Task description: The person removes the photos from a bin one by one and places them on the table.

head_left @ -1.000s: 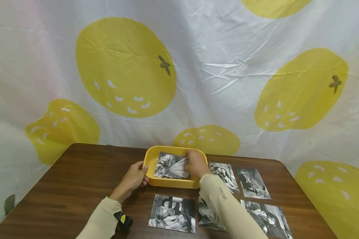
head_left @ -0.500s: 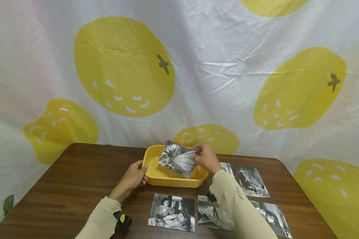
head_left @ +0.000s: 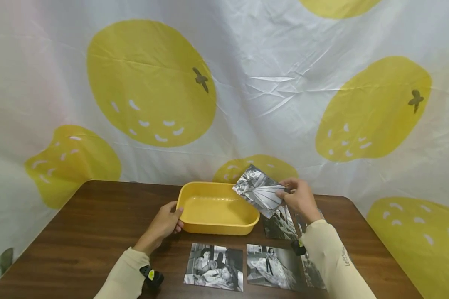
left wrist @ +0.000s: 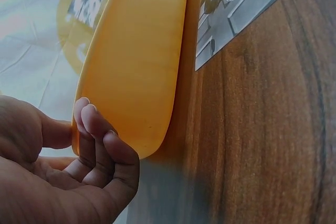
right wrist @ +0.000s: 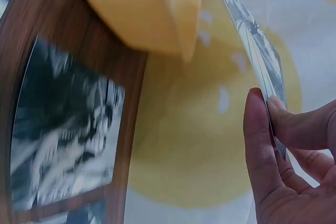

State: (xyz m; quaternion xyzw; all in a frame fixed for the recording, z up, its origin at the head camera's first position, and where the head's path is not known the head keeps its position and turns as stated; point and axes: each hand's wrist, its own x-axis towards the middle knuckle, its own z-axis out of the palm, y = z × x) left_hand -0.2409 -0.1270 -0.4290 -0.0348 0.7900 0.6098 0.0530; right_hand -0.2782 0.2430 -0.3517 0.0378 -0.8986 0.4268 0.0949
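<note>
A yellow plastic tray [head_left: 218, 229] with rounded corners stands near the table's back edge. My left hand [head_left: 165, 223] grips its left end, thumb on one side of the wall and fingers curled on the other in the left wrist view. Between thumb and fingers of my right hand [head_left: 303, 198] is a black-and-white photo [head_left: 260, 190] of a wide pale dress. It is raised and tilted, overlapping the tray's right end in the head view. The right wrist view shows this photo [right wrist: 260, 51] nearly edge-on, pinched at its lower end.
Several more black-and-white photos lie face up: a bedside scene [head_left: 214, 268] in front of the tray, a spread gown [head_left: 271, 265] beside it, another photo [head_left: 278, 226] right of the tray. The right arm partly covers others. A lemon-print cloth [head_left: 269, 104] hangs behind the wooden table [head_left: 78, 232].
My right hand has lifted the photo out of the tray and carried it to the right, tilting it. My left hand keeps its grip on the tray.
</note>
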